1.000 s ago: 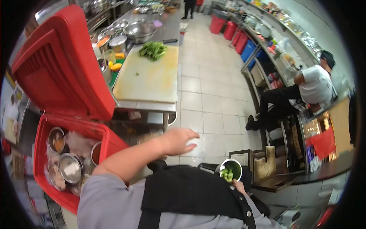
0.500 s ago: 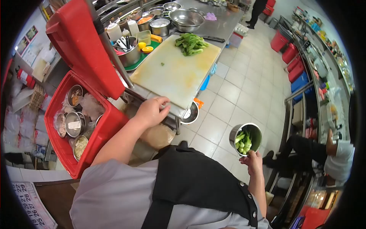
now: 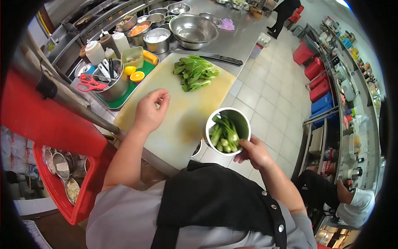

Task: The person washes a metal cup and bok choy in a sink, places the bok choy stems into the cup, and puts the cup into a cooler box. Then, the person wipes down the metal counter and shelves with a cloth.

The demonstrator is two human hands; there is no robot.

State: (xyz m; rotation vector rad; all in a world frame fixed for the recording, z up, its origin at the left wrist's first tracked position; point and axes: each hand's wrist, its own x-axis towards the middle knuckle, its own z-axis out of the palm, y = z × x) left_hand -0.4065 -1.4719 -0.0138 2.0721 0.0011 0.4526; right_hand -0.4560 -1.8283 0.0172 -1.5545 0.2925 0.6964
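My right hand [image 3: 253, 152] grips the rim of a round metal pot [image 3: 247, 124], thumb over the edge. Inside the tilted pot lie green leafy stalks with pale bases, like bok choy [image 3: 226, 135]. It is held by the near right edge of the white cutting board [image 3: 166, 137]. Over the board's left part is my left hand [image 3: 151, 110], fingers curled with thumb and fingertips close together. Whatever is between those fingertips, if anything, is hidden. A pile of cut leafy greens [image 3: 197, 72] rests on the board's far part.
A knife [image 3: 230, 60] lies behind the board. To the left, a tray [image 3: 116, 103] carries a utensil pot, red scissors [image 3: 90, 83] and orange halves [image 3: 137, 76]. Metal bowls [image 3: 192, 29] stand farther back. A red cooler [image 3: 70, 216] is at lower left; a person [image 3: 348, 203] is at right.
The pot has moved left and up, from over the floor to beside the board. My left hand has moved from the board's near edge to over it. The small leaf scrap no longer shows.
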